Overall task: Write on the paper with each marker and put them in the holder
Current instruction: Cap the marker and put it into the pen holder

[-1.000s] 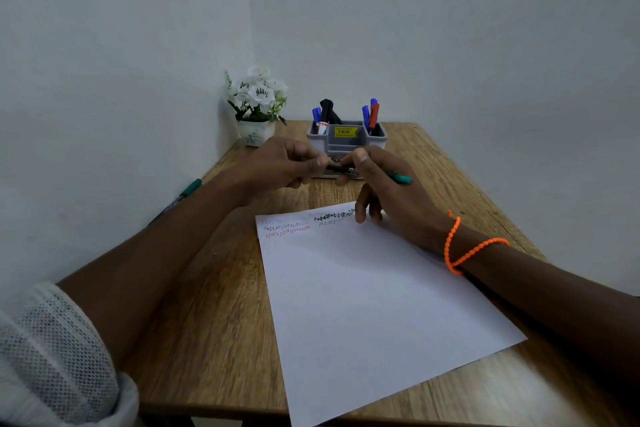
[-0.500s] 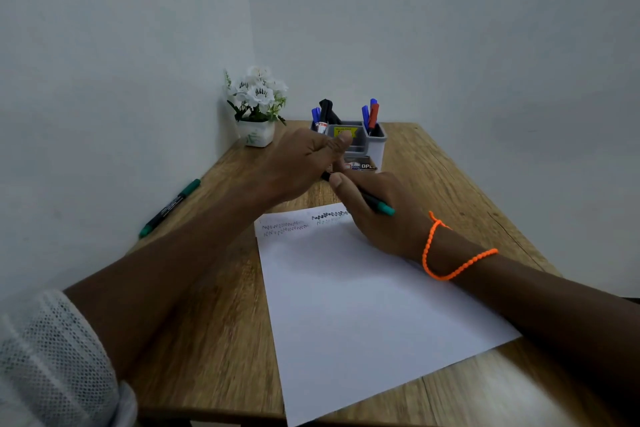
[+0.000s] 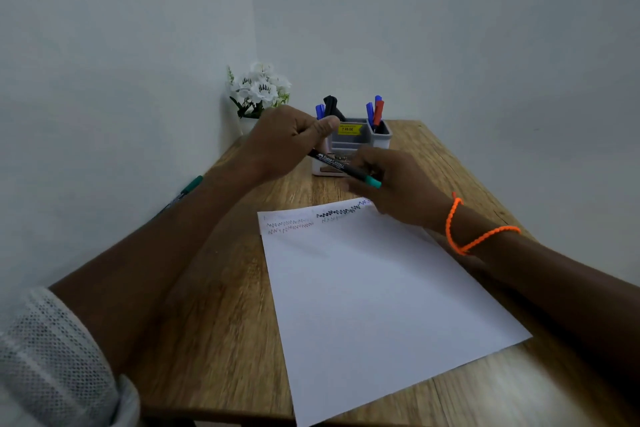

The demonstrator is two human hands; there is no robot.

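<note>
Marker point(image 3: 343, 166) with a black barrel and a green end hangs in the air just in front of the holder point(image 3: 349, 140), slanting from the left hand point(image 3: 287, 142) down to the right hand point(image 3: 398, 184). The right hand curls round the green end, fingers wrapped on the barrel. The left hand is bunched at the other end with the thumb pressed forward; it seems to be pulling the cap off, though I cannot tell whether a cap sits inside that fist.

To do this step well, pull straight along the barrel, keep the cap pinched for recapping, then bring the tip to the paper point(image 3: 363, 288) in front of the holder, beside the zigzag lines point(image 3: 343, 212) already there.

Another green marker point(image 3: 188, 185) lies left of the holder near the wall, and several more stand inside the holder.
</note>
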